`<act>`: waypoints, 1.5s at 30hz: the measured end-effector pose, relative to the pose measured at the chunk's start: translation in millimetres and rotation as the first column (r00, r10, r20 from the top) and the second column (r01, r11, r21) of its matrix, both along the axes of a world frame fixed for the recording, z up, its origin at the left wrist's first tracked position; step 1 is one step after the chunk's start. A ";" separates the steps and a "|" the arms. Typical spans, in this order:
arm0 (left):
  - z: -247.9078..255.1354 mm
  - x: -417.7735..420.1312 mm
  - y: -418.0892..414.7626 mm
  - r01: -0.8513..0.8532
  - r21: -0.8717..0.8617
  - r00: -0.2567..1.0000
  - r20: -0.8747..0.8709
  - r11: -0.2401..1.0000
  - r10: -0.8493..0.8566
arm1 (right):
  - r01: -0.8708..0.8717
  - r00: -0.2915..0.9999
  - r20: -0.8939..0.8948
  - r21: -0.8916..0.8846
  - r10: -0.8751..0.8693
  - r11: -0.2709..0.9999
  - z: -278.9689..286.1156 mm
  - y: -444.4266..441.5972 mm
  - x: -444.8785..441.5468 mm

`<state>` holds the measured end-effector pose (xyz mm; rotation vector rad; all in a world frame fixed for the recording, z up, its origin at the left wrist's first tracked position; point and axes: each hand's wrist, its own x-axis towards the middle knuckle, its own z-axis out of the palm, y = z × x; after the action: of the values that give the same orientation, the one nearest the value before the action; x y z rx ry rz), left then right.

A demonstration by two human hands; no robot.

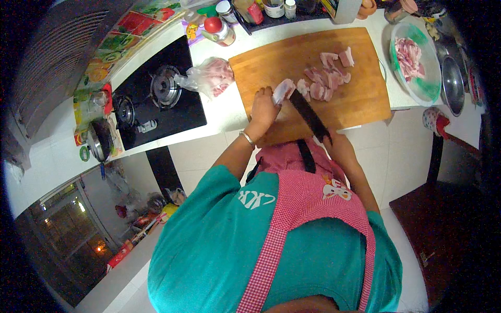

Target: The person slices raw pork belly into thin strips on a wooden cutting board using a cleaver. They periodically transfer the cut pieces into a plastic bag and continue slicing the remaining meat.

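Observation:
My left hand [264, 109] holds the near end of a piece of raw meat [284, 90] on a wooden cutting board [270, 64]. My right hand [339, 148] grips the handle of a dark-bladed kitchen knife [309, 113]. Its blade reaches up and left, and the tip end lies close against the right side of the meat; whether it has cut in cannot be seen. Several cut slices of raw meat [325, 80] lie loosely to the right of the blade. One thicker chunk [346, 57] sits apart near the board's far right.
Left of the board are a plastic bag of meat [217, 76] and a black gas hob [164, 113]. A green-and-white plastic basin [430, 70] on the right contains sliced meat [409, 58], beside a metal bowl [453, 86]. Jars [219, 31] and a black tray [266, 25] line the back.

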<state>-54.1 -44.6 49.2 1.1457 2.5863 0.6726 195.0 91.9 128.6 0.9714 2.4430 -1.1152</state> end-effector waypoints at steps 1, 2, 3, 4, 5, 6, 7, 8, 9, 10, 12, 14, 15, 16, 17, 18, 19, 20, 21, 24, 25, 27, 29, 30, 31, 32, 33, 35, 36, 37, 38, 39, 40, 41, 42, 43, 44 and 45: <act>-5.4 -2.0 -1.9 -0.028 0.010 0.999 0.041 1.000 0.027 | -0.010 1.000 0.008 0.007 0.010 1.000 -0.4 -0.1 -0.7; -10.9 -4.5 -4.1 -0.057 0.019 0.995 0.083 0.998 0.055 | -0.020 1.000 0.016 0.013 0.020 1.000 -1.3 -0.5 -1.4; -14.8 -5.9 -5.2 -0.083 0.025 0.989 0.126 0.996 0.079 | -0.032 0.999 0.006 0.036 0.032 0.999 -8.0 -1.3 1.2; -6.5 -7.5 -4.4 -0.084 0.066 0.984 0.161 0.994 0.073 | -0.040 0.999 -0.005 0.063 0.040 0.997 -17.1 -1.1 5.5; 3.1 -10.3 -7.2 -0.087 0.106 0.978 0.196 0.991 0.065 | -0.048 0.999 -0.016 0.089 0.050 0.995 -23.4 -0.5 8.7; 12.8 -16.0 -11.1 -0.095 0.144 0.972 0.228 0.985 0.061 | -0.056 0.998 -0.007 0.084 0.057 0.995 -24.4 0.7 8.4; 17.6 -26.2 -16.0 -0.084 0.205 0.991 0.121 0.975 0.060 | -0.064 0.998 0.002 0.079 0.064 0.995 -24.4 1.0 7.8; 21.8 -39.4 -21.4 -0.065 0.263 0.998 0.013 0.963 0.064 | -0.072 0.997 0.011 0.074 0.072 0.995 -23.9 1.0 6.7; 26.4 -50.3 -27.5 -0.040 0.317 0.993 -0.094 0.948 0.073 | -0.065 0.998 0.024 0.069 0.064 0.996 -20.7 0.7 5.2; 44.2 -54.1 -31.5 -0.078 0.287 0.988 -0.107 0.955 0.113 | -0.058 0.998 0.037 0.064 0.055 0.996 -14.9 0.8 3.6; 59.2 -62.1 -41.5 -0.100 0.270 0.974 -0.168 0.958 0.149 | -0.055 0.998 0.036 0.079 0.052 0.995 -10.6 0.1 1.8; 54.5 -58.1 -45.0 -0.125 0.244 0.992 0.003 0.962 0.128 | -0.062 0.998 0.007 0.117 0.061 0.991 -11.2 -1.8 2.6; 52.2 -55.3 -45.1 -0.133 0.229 0.989 0.091 0.964 0.115 | -0.041 0.999 0.004 0.112 0.041 0.993 -11.5 -3.2 2.6; 41.1 -49.8 -39.3 -0.094 0.201 0.992 0.106 0.975 0.073 | -0.019 1.000 0.000 0.105 0.019 0.994 -11.9 -4.2 1.8; 33.6 -39.4 -34.6 -0.086 0.191 0.990 0.130 0.978 0.061 | 0.003 1.000 -0.004 0.099 -0.003 0.995 -12.2 -4.6 1.9; 30.9 -24.9 -27.7 -0.071 0.179 0.987 0.155 0.981 0.043 | 0.012 1.000 -0.023 0.112 -0.009 0.994 -13.6 -4.6 4.2; 29.1 -14.0 -22.4 -0.063 0.168 0.983 0.178 0.984 0.032 | 0.014 0.999 -0.044 0.123 -0.009 0.992 -14.2 -4.5 5.5; 11.7 -8.4 -21.2 -0.069 0.042 0.978 0.198 0.997 0.059 | 0.016 0.998 -0.065 0.135 -0.007 0.991 -14.5 -4.3 6.6; 12.9 -1.7 -16.4 -0.075 -0.007 0.983 0.167 0.997 0.075 | 0.015 0.999 -0.051 0.149 -0.008 0.989 -14.9 -4.0 7.6; 9.7 11.9 -10.5 -0.067 -0.070 0.995 0.072 0.995 0.072 | 0.017 1.000 0.002 0.134 -0.018 0.991 -15.7 -2.0 8.0; -0.1 11.9 -13.3 -0.047 -0.037 0.998 0.036 0.998 0.048 | 0.020 0.999 0.023 0.089 -0.022 0.996 -16.6 -0.9 5.9; -7.3 10.0 -14.5 -0.032 -0.007 0.998 0.054 0.999 0.033 | 0.020 0.999 0.024 0.054 -0.022 0.998 -21.1 -1.1 7.2; -2.3 5.9 -12.8 -0.047 -0.011 0.985 0.165 0.999 0.049 | 0.015 1.000 -0.016 0.074 -0.013 0.997 -29.1 -3.4 11.6; -4.6 1.4 -15.7 -0.086 0.012 0.961 0.263 0.996 0.080 | 0.017 1.000 -0.018 0.065 -0.016 0.998 -27.2 -4.3 10.9; -8.5 -4.3 -19.5 -0.128 0.032 0.927 0.360 0.991 0.108 | 0.019 1.000 -0.020 0.056 -0.018 0.998 -23.7 -4.9 9.7; -11.3 -9.6 -23.7 -0.172 0.046 0.882 0.453 0.984 0.133 | 0.021 1.000 -0.022 0.047 -0.020 0.999 -19.9 -5.3 8.2; -6.2 -13.6 -24.3 -0.252 0.080 0.725 0.675 0.965 0.134 | 0.025 1.000 -0.001 0.049 -0.025 0.998 -16.5 -5.2 7.5; 9.5 -21.4 -25.5 -0.424 0.071 0.278 0.959 0.903 0.055 | 0.025 0.999 0.039 0.056 -0.027 0.998 -11.7 -5.2 6.2; 14.2 -24.7 -24.6 -0.516 0.030 0.080 0.997 0.856 0.013 | 0.028 1.000 0.005 0.063 -0.029 0.998 -13.1 -5.4 7.1; 19.3 -25.2 -25.0 -0.552 0.040 0.021 0.999 0.833 -0.034 | 0.031 0.999 -0.028 0.071 -0.029 0.997 -16.0 -5.4 8.9; 24.8 -25.6 -26.1 -0.589 0.047 -0.036 0.996 0.807 -0.084 | 0.033 0.998 -0.060 0.080 -0.028 0.996 -18.9 -5.4 10.6; 38.1 -24.9 -25.3 -0.627 0.052 -0.088 0.987 0.777 -0.137 | 0.024 0.999 -0.040 0.074 -0.022 0.997 -21.4 -5.1 10.2; 44.6 -23.1 -26.0 -0.648 0.066 -0.089 0.983 0.759 -0.161 | 0.014 1.000 -0.020 0.068 -0.013 0.998 -23.7 -4.7 9.5; 40.8 -20.7 -26.1 -0.645 0.081 -0.070 0.984 0.760 -0.164 | 0.003 1.000 0.001 0.063 -0.003 0.998 -26.2 -4.3 9.1; 33.5 -18.1 -28.7 -0.653 0.099 -0.041 0.985 0.751 -0.166 | -0.011 1.000 -0.007 0.073 0.011 0.997 -28.9 -4.6 8.7; 22.8 -16.5 -30.0 -0.659 0.120 -0.012 0.985 0.742 -0.170 | -0.023 1.000 -0.015 0.085 0.024 0.996 -30.6 -5.4 10.6; 7.2 -12.5 -35.8 -0.592 0.039 0.155 0.986 0.805 0.066 | -0.036 0.999 -0.023 0.098 0.039 0.995 -30.6 -7.3 10.9; -8.4 -12.7 -43.0 -0.423 0.135 0.473 0.876 0.896 0.091 | 0.008 0.998 -0.064 0.087 -0.003 0.996 -21.4 -9.7 7.8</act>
<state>-66.8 -87.6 40.8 0.2533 1.7644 1.3788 202.8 82.2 107.2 0.9829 2.5603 -1.0654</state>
